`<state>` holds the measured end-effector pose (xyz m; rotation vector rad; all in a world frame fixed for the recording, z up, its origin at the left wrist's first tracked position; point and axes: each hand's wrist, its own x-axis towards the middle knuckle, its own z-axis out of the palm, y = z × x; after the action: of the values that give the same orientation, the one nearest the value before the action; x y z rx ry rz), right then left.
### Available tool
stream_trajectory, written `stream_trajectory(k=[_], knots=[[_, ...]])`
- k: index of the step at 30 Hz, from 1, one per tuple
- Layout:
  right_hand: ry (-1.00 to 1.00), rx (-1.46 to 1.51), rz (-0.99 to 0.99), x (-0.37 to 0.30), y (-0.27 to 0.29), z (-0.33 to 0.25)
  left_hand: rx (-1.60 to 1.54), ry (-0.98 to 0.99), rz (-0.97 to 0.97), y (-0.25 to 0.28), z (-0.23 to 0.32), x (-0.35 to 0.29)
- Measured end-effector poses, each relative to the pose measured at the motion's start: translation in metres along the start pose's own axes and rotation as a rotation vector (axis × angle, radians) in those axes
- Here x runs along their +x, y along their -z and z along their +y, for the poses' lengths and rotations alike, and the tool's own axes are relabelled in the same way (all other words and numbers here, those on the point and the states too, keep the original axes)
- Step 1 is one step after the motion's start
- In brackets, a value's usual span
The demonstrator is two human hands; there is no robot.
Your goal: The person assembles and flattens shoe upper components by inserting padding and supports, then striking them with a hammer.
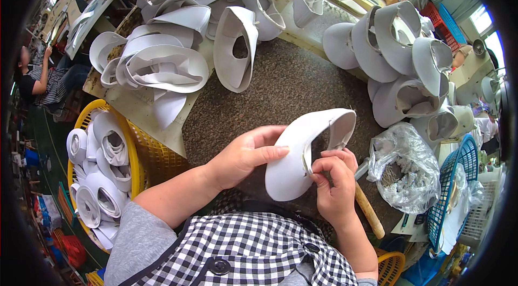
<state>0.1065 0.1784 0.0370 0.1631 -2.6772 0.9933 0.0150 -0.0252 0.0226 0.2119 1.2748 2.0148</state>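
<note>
A white shoe upper (286, 170) is held above the dark speckled work surface (286, 83), tilted, with its rounded front toward me and its looped back up to the right. My left hand (245, 154) grips its left side, thumb on the outer face, the other fingers partly hidden behind. At the inner edge of the opening, my right hand (334, 178) pinches the rim with thumb and fingertips. Whether anything small is between those fingertips cannot be made out. Right beside that hand lies a wooden-handled tool (369, 211), its metal end partly hidden.
More white uppers (167, 67) pile up at far left, and others (396, 43) stack at right. A yellow basket (137, 151) of uppers stands left. A clear plastic bag (418, 194) with greyish bits lies right, near a blue basket (437, 216). Other people sit farther off.
</note>
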Motion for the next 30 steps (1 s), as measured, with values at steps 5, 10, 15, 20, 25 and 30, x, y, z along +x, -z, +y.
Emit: stream_trajectory(k=[5, 10, 15, 20, 25, 30], knots=[[0.001, 0.102, -0.038, -0.007, 0.012, 0.002, -0.072, 0.104, -0.173, -0.017, -0.001, 0.003], [-0.014, 0.113, -0.053, -0.010, 0.017, 0.004, 0.012, -0.141, -0.050, -0.021, -0.021, 0.011], [0.014, 0.078, -0.047, -0.014, 0.018, 0.014, -0.165, 0.119, -0.141, -0.024, -0.022, 0.011], [0.071, 0.086, -0.102, -0.016, 0.022, 0.014, 0.077, -0.096, -0.150, -0.020, -0.030, 0.014], [0.057, 0.069, -0.068, -0.020, 0.025, 0.019, 0.190, -0.171, -0.080, -0.039, -0.029, 0.004], [0.100, 0.090, 0.237, -0.018, 0.023, 0.006, 0.316, -0.176, -0.013, -0.056, -0.023, 0.000]])
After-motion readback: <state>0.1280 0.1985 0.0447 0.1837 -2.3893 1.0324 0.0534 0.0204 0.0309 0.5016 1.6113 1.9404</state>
